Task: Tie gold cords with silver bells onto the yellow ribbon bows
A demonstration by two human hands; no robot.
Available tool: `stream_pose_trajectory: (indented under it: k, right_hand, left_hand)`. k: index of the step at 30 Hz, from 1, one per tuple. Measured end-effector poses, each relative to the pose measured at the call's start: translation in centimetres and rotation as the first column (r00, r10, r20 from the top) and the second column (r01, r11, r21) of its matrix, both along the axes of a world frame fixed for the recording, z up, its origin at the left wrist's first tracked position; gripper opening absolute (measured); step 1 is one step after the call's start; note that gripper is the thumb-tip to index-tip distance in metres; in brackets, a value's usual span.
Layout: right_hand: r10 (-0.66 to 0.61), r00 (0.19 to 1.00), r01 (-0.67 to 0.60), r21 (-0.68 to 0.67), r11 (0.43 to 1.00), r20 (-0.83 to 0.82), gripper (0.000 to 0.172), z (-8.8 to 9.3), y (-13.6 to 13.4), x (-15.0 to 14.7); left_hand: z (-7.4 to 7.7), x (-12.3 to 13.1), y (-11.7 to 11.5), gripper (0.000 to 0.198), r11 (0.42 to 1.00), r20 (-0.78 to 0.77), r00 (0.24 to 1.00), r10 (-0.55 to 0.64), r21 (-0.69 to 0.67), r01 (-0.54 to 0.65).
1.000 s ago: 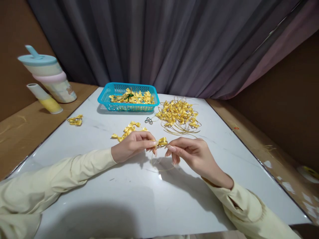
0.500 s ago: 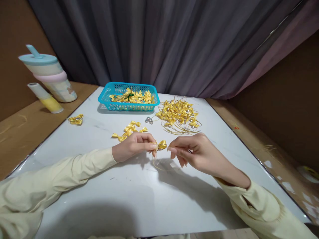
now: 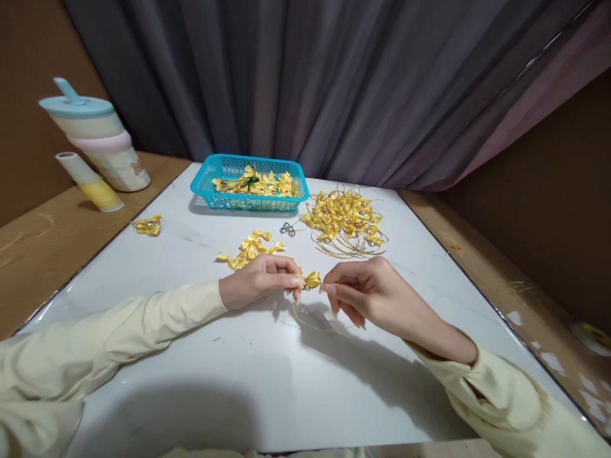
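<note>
Between thumb and fingers of my left hand (image 3: pixel 260 280) is a yellow ribbon bow (image 3: pixel 312 279), with a small silver bell (image 3: pixel 308 289) under it. Close by the bow's right loop, my right hand (image 3: pixel 377 296) is closed in a pinch; a thin strand seems to reach its fingertips, though the contact is too small to see clearly. A gold cord (image 3: pixel 305 323) hangs in a curve below the bow towards the right hand. Behind my left hand lie loose yellow bows (image 3: pixel 251 247). A few silver bells (image 3: pixel 287 229) sit beyond the held bow.
At the back of the white table (image 3: pixel 229 394) stands a blue basket (image 3: pixel 203 191) with yellow bows. To its right is a heap of corded bows (image 3: pixel 341 213). A small bundle (image 3: pixel 147 224) lies left. A tumbler (image 3: pixel 107 143) and a yellow thread spool (image 3: pixel 98 191) stand beyond the table's left edge.
Both hands keep almost the same pose around the bow. My right hand's lower fingers have shifted slightly. The whole view has moved a little.
</note>
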State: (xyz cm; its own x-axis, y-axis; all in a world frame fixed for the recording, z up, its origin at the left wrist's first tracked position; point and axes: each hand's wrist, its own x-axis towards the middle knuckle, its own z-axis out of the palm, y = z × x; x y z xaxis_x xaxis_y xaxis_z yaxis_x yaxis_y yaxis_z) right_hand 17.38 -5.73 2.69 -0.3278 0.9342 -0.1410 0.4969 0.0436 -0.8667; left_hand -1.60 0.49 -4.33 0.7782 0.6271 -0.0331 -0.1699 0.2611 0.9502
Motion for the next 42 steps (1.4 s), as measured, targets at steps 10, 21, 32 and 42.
stream_pose_trajectory:
  k: [10, 21, 32, 42]
  right_hand:
    - [-0.057, 0.998, 0.055, 0.106, 0.993, 0.021, 0.022, -1.4, 0.3, -0.3]
    - [-0.135, 0.887, 0.02, -0.255, 0.967, -0.441, 0.023, -3.0, 0.8, 0.0]
    - [-0.143, 0.736, -0.153, -0.368, 0.917, -0.662, 0.02, -4.9, 1.3, -0.3]
    - [-0.102, 0.821, -0.049, -0.248, 0.967, -0.562, 0.022, -5.2, 1.2, -0.6]
  left_hand:
    - [0.1, 0.3, 0.0, 0.014, 0.998, 0.004, 0.999, 0.039, -0.053, -0.038]
    - [0.2, 0.3, 0.0, 0.011, 0.994, 0.089, 0.995, 0.039, -0.104, -0.03]
    - [0.4, 0.4, -0.2, 0.013, 0.991, 0.113, 0.993, 0.034, -0.13, -0.02]
    - [0.9, 0.1, 0.2, 0.014, 0.993, -0.034, 0.995, 0.097, 0.066, -0.095]
